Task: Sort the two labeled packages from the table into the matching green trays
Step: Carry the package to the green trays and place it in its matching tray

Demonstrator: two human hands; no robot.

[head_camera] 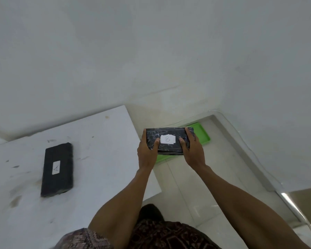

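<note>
A black wrapped package with a white label "B" (169, 135) is held in the air by both hands. My left hand (147, 151) grips its left end and my right hand (192, 148) grips its right end. It hangs above a green tray (202, 134) that lies on the floor in the corner by the wall; most of the tray is hidden behind the package. A second black package, with a white label "A" (57, 168), lies flat on the white table (101, 141) to the left, well apart from both hands.
The white table's right edge ends just left of the held package. White walls close the corner behind the tray. Pale floor tiles (214, 177) stretch to the right of the table. A metal strip (294, 207) runs along the floor at the right.
</note>
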